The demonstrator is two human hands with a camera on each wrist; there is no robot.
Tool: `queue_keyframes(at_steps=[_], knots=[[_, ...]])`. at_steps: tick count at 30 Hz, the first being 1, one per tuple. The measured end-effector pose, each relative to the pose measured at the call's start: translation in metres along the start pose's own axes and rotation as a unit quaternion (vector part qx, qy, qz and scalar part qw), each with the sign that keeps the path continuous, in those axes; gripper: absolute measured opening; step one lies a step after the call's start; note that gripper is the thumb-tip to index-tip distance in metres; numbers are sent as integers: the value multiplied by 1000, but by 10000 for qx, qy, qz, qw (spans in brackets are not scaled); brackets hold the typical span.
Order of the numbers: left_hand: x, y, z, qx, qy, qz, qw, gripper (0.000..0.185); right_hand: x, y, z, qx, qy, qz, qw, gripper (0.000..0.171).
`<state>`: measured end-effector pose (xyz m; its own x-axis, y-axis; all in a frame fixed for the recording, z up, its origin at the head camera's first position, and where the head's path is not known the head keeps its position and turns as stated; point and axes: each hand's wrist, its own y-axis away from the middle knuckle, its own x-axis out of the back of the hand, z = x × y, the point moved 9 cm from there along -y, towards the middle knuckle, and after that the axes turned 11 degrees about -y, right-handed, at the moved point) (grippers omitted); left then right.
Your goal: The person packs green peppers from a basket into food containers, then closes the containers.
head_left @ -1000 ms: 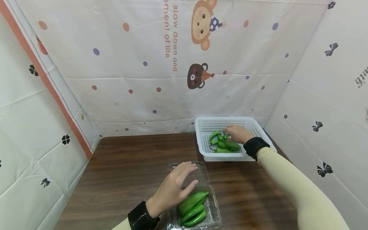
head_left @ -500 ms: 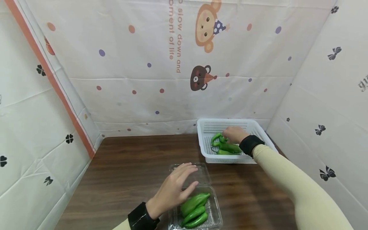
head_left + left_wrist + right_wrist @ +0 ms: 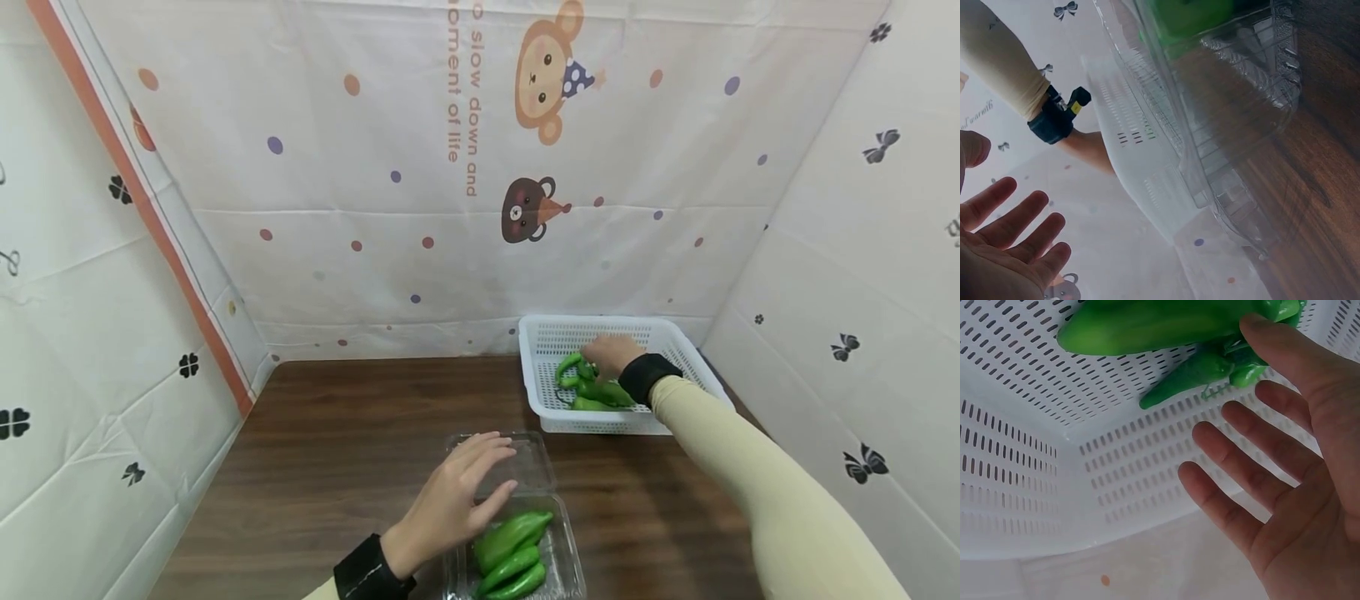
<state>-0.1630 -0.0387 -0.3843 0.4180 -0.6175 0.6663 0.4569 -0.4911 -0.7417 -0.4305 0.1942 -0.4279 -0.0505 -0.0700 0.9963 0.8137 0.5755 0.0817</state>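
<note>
My left hand (image 3: 448, 498), fingers extended and thumb apart, hovers beside a clear plastic clamshell box (image 3: 573, 554) with its lid (image 3: 528, 458) folded back. Several green peppers (image 3: 513, 543) lie inside the box. Nothing is in the left palm (image 3: 1004, 250) in the left wrist view. My right hand (image 3: 612, 354) reaches into a white perforated basket (image 3: 600, 425) over more green peppers (image 3: 603, 393). In the right wrist view its fingers are spread and loosely bent, and the thumb tip overlaps the peppers near a large green pepper (image 3: 1147, 328). A smaller, pointed pepper (image 3: 1188, 375) lies beside it.
The basket stands at the back right of the brown wooden table (image 3: 337, 433), close to the corner of the printed cloth walls (image 3: 360, 167). The clamshell box sits nearer to me, in front of the basket and slightly left.
The head view has shifted slightly, so the scene sits lower and further right. My right hand stays over the peppers in the basket; my left hand keeps its place by the box.
</note>
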Motion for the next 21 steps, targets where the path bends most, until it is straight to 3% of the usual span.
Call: queue_keyframes(at_steps=[4, 10, 12, 17, 21], knots=[[-1, 2, -1, 28, 7, -1, 10000, 32, -10, 0, 3, -126, -49, -228, 9996, 39], [-2, 4, -2, 56, -4, 8, 10000, 30, -16, -1, 6, -150, -247, -467, 9985, 25], [-3, 5, -3, 60, 3, -2, 10000, 29, -19, -2, 9, -137, -369, -518, 9979, 28], [-4, 7, -5, 92, 39, -36, 9999, 29, -19, -5, 12, 22, -696, -363, 9969, 40], [-5, 9, -7, 135, 5, -79, 9999, 29, -17, -7, 9, 205, -777, -186, 9966, 35]])
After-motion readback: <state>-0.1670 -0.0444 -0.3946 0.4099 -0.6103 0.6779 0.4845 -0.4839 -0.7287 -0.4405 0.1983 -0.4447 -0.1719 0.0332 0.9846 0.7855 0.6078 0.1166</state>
